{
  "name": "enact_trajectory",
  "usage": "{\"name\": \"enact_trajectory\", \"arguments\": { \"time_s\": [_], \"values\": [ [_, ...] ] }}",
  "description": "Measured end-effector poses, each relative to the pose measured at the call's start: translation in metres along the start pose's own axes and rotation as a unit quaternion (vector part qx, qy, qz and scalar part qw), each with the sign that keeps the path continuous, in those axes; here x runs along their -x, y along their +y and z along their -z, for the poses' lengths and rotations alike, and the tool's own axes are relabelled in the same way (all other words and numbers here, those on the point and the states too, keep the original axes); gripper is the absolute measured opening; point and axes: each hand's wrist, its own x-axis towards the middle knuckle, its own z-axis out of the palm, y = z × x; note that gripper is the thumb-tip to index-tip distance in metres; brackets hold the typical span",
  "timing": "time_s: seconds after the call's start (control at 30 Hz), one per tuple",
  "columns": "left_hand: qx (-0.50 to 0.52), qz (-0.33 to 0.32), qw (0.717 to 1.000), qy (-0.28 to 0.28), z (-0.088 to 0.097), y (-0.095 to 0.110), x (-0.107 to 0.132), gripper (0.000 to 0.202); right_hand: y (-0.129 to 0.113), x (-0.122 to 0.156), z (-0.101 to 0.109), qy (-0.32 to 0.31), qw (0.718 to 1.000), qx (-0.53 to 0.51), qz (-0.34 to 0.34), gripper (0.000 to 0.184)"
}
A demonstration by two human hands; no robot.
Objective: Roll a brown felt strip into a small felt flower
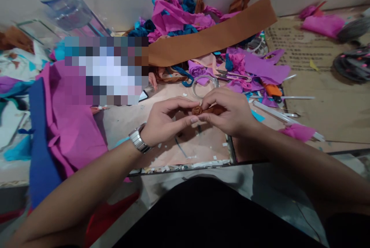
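Note:
Both my hands meet over the middle of the work surface around a small brown rolled fabric rosette (pixel 197 110). My left hand (pixel 164 121), with a metal watch at its wrist, pinches the roll from the left with curled fingers. From the right, my right hand (pixel 228 111) closes its fingers on the brown fabric trailing off the roll. A long brown fabric strip (pixel 214 37) lies diagonally behind my hands.
Pink and blue cloth (pixel 66 132) is heaped at the left, with a mound of pink, teal and brown scraps (pixel 179 14) at the back. A tape roll (pixel 204 85), scissors (pixel 228 75), an orange cutter (pixel 272 90) and white sticks (pixel 277 113) lie nearby. A water bottle (pixel 62 5) stands back left.

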Motion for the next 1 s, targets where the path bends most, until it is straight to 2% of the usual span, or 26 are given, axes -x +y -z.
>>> {"name": "enact_trajectory", "arguments": {
  "time_s": [0.3,0.53,1.0],
  "values": [
    [-0.035,0.008,0.998,0.045,-0.0057,0.0043,-0.0004,0.026,-0.0020,-0.0005,-0.0006,0.004,1.000,0.011,0.012,0.021],
    [-0.029,0.005,0.995,0.093,-0.0030,-0.0020,-0.0006,0.027,-0.0039,-0.0015,0.0025,-0.002,0.999,0.023,0.038,0.010],
    [-0.043,-0.014,0.998,0.035,0.0012,0.0014,-0.0044,0.028,-0.0040,-0.0020,0.0070,-0.025,0.998,0.021,0.057,0.006]
  ]
}}
